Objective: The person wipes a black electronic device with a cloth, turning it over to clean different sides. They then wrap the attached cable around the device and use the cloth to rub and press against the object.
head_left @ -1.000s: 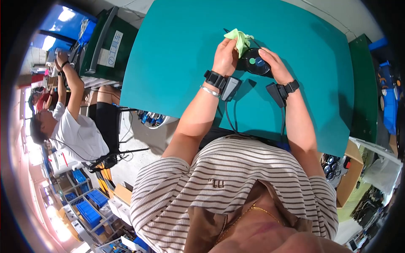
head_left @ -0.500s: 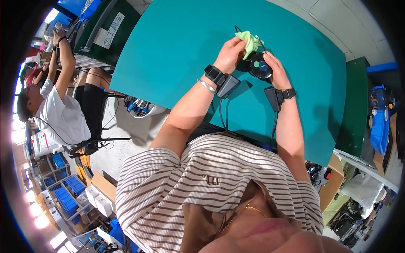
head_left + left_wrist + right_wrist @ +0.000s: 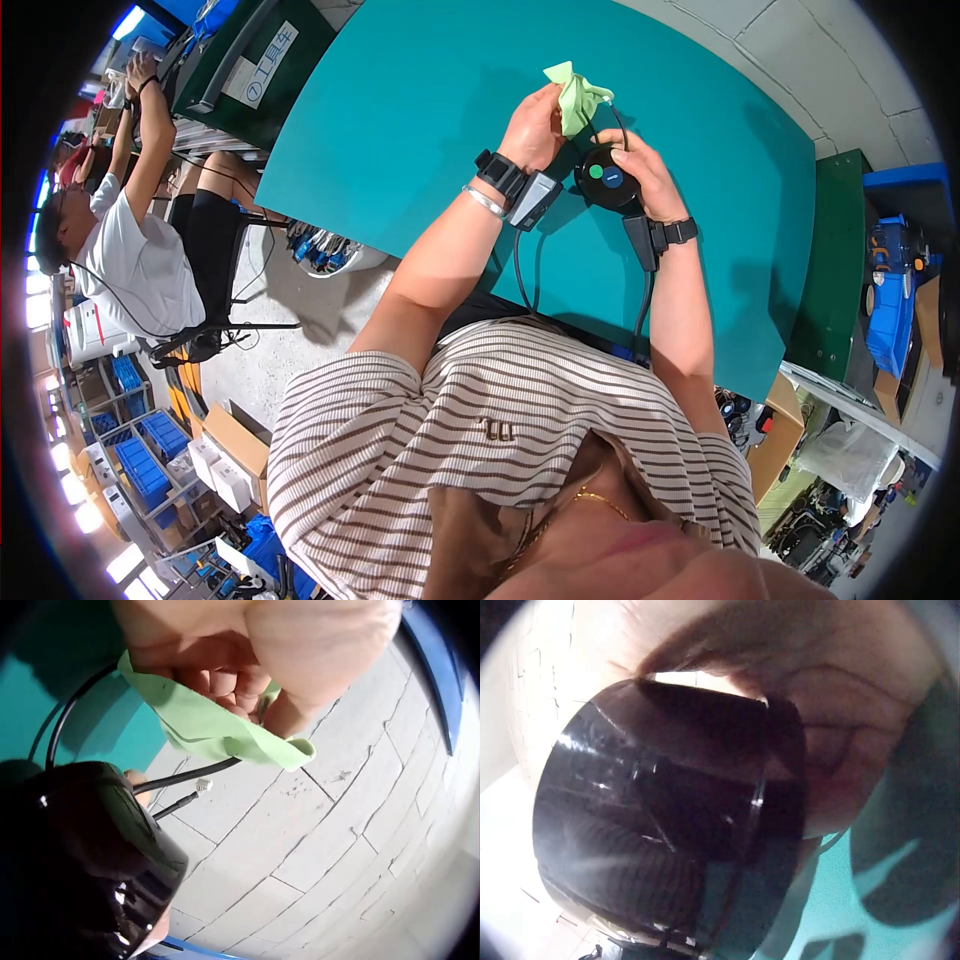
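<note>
In the head view my left hand (image 3: pixel 532 130) pinches a light green cloth (image 3: pixel 578 98) over the far part of the table. The left wrist view shows the cloth folded round a black cable (image 3: pixel 187 776), with my fingers curled in behind it. A second short lead ends in a small white connector (image 3: pixel 203 786). My right hand (image 3: pixel 652 178) grips a glossy black round device (image 3: pixel 606 182), which has a green and a blue round sticker on its face. Close up in the right wrist view, the curved glossy housing (image 3: pixel 660 802) lies against the palm.
A teal table top (image 3: pixel 420 130) spreads under both hands. To the left sit another person (image 3: pixel 140 250) and a white bucket (image 3: pixel 345 260) of cables. Dark green cabinets (image 3: pixel 835 240) flank the table, and a cardboard box (image 3: pixel 780 435) stands at the lower right.
The cloth and the black device have moved farther apart, the device coming slightly nearer my body. Both hands keep their holds. The head view has shifted a little.
</note>
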The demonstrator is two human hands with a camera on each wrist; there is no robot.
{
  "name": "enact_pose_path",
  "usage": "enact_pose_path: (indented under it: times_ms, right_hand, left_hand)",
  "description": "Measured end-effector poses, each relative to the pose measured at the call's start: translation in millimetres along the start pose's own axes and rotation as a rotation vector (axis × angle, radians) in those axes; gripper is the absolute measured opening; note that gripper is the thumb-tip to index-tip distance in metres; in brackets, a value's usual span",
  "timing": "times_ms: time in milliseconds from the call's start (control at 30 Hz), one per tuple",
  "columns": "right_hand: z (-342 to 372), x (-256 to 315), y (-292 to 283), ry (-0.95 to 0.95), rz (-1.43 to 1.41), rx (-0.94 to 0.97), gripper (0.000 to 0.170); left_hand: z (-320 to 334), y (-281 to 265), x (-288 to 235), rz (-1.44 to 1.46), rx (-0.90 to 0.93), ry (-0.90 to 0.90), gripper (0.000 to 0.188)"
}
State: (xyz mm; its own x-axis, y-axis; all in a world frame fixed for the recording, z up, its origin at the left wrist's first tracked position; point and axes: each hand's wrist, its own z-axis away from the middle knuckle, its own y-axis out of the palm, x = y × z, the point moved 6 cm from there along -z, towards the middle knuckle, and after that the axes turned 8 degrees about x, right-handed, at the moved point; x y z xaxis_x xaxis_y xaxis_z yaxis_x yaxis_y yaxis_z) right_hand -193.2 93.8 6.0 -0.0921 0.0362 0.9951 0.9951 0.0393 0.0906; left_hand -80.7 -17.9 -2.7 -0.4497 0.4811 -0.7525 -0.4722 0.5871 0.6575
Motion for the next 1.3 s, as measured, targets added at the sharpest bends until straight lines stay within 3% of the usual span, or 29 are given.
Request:
enact_pose_path:
  times_ms: [467,600,833,900,1067,1200,1267,1300]
  right_hand:
    - [-3.2,-1.4,4.1,-0.015,0.098,0.028,0.038]
    - [-2.6,0.3,3.4,-0.019,0.018,0.028,0.044]
    - [-3.0,-0.4,4.8,-0.022,-0.077,0.068,0.053]
    - [-3.5,-1.6,5.9,-0.025,-0.102,0.084,0.056]
    - [1.5,11.3,0.6,-0.101,-0.077,-0.140,0.071]
    - [-0.6,12.6,-1.3,-0.062,-0.080,-0.113,0.074]
    - [-3.3,11.8,2.7,-0.043,0.020,0.002,0.073]
    - [-1.9,13.2,3.4,-0.068,0.025,-0.049,0.070]
  left_hand:
    - [-4.0,7.8,5.6,-0.059,0.090,-0.026,0.024]
    - [-8.3,3.9,9.5,-0.070,0.124,0.017,0.033]
    - [-13.3,-38.4,-13.3,0.245,-0.035,0.186,0.030]
    - [-11.9,-32.7,-18.0,0.207,-0.046,0.198,0.030]
    - [-6.6,-19.9,-26.8,0.163,-0.010,0.228,0.030]
    - [-7.4,-26.4,-29.2,0.166,-0.007,0.267,0.030]
    - [-6.5,-25.1,-30.6,0.127,-0.022,0.257,0.029]
    - [-6.4,-25.4,-31.4,0.133,-0.027,0.267,0.029]
